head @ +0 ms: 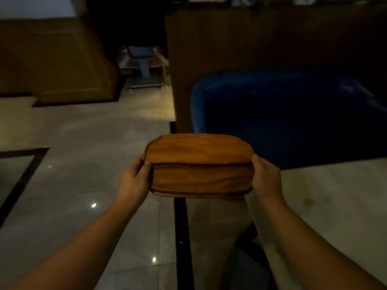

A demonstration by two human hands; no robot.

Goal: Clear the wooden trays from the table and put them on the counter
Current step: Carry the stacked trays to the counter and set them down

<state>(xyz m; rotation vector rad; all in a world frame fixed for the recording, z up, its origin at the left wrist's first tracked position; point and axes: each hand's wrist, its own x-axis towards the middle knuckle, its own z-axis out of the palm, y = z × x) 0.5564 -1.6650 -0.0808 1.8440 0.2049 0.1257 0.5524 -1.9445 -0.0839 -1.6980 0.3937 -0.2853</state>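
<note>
i am carrying a wooden tray in front of me, above the floor, with both hands closed on its short ends. my left hand is gripping the left end, thumb lying over the rim; my right hand is gripping the right end the same way. the tray is looking like a stack, a darker seam running across its middle, but i cannot tell how many are there.

just beyond the tray a blue upholstered chair is standing to my right, its rounded back near the tray's far edge. behind it a tall wooden panel is rising and closing off that side. a pale worktop is showing at my right, under my right forearm.

to my left the polished tile floor is lying open, with dark inlay lines crossing it, one running under the tray. farther on, a wooden counter front is standing at the left, and between it and the panel a narrow gap is leading to a blurred stand with a screen.
</note>
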